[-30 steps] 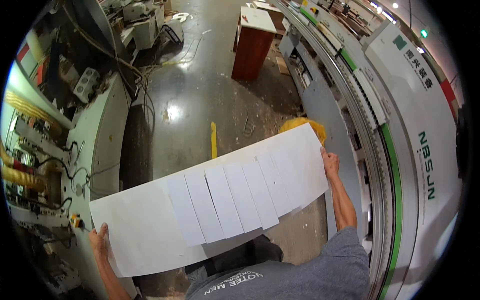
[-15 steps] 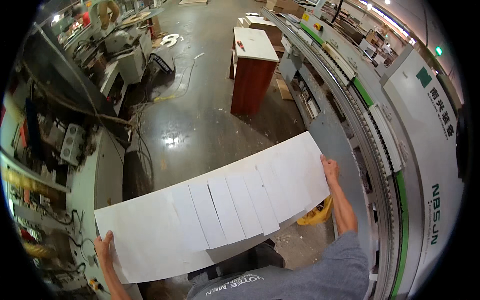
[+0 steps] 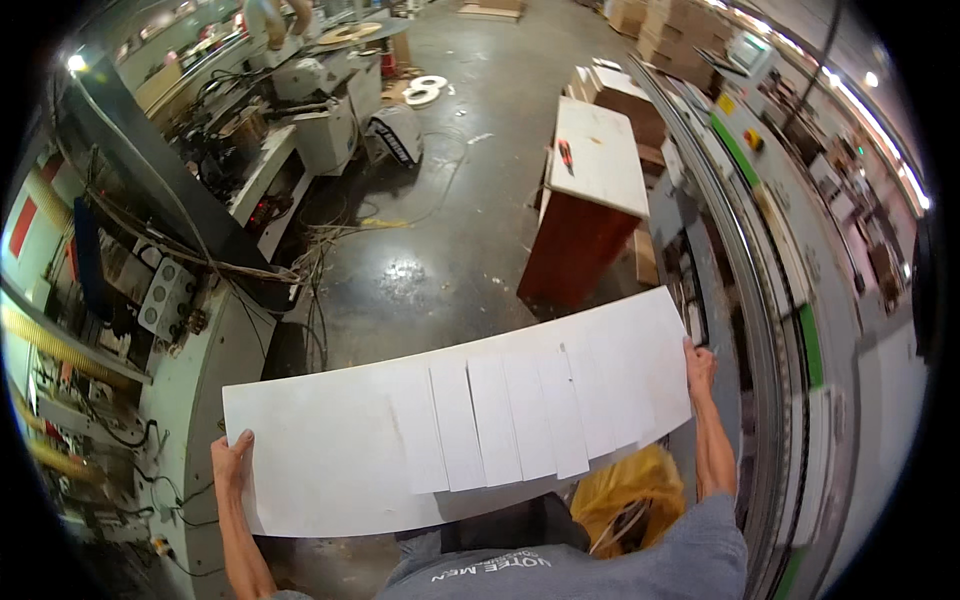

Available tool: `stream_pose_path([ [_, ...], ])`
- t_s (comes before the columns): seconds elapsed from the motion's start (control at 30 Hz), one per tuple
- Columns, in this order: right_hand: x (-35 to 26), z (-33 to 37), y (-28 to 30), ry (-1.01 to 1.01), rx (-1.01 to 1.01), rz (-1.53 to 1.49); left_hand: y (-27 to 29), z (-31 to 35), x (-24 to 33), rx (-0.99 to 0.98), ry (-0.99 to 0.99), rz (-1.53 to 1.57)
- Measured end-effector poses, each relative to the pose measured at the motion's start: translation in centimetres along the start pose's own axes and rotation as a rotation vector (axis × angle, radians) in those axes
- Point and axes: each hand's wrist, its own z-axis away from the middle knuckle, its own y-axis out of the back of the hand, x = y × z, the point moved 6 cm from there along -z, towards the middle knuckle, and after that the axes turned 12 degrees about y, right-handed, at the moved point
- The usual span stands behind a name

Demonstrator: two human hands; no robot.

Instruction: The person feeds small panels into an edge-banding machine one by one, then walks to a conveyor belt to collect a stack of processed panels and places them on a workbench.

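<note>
A long white board [image 3: 320, 450] spans the space in front of my body, held level by its two short ends. My left hand [image 3: 231, 458] grips the left end, thumb on top and fingers underneath. At the right end my right hand [image 3: 701, 366] is closed round the edge, its fingers partly hidden. Several narrow white strips [image 3: 495, 420] lie side by side across the middle and right of the board, some jutting past its near edge.
Ahead to the right stands a red-brown cabinet [image 3: 580, 240] with a white top, a red-and-black tool [image 3: 566, 156] lying on it. A long machine rail [image 3: 745, 270] runs along the right. Cables [image 3: 310, 255] trail on the floor at left. A yellow bag [image 3: 630, 490] sits beside me.
I have moved forward, so the cabinet looks nearer and further right. The board stays in both hands, and more of the yellow bag shows.
</note>
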Motion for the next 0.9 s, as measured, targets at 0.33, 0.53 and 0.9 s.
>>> stream_pose_path([
  [0.33,-1.0,-23.4,-4.4,0.067,0.008,0.006,-17.3,-6.8,6.9,0.065,0.089,-0.012],
  [0.53,-7.5,-33.0,-6.8,0.227,0.029,-0.219,-26.1,-8.0,9.9,0.022,0.085,0.069],
  [0.9,-5.2,-55.3,-14.8,0.18,-0.105,-0.054,-36.5,-7.3,7.6,0.204,0.218,0.121],
])
